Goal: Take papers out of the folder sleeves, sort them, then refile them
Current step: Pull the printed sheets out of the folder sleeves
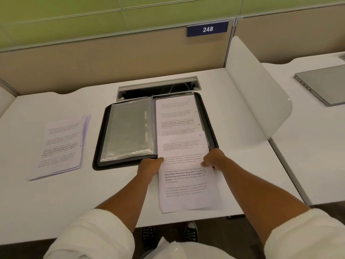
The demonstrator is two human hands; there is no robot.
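Observation:
A black folder [100, 146] lies open on the white desk, with clear sleeves [128, 128] on its left half. A printed sheet [177, 116] sits in the right-hand sleeve. A second printed paper [186, 184] has its top edge in the bottom opening of that sleeve and hangs over the folder's near edge toward me. My left hand [149, 168] pinches this paper's left edge. My right hand [214, 158] pinches its right edge. A stack of printed papers [61, 144] lies to the left of the folder.
An open cable tray [158, 88] sits just behind the folder. A white curved divider [257, 101] stands on the right, with a closed grey laptop [323, 83] on the neighbouring desk. A beige partition with a "248" sign [207, 29] backs the desk.

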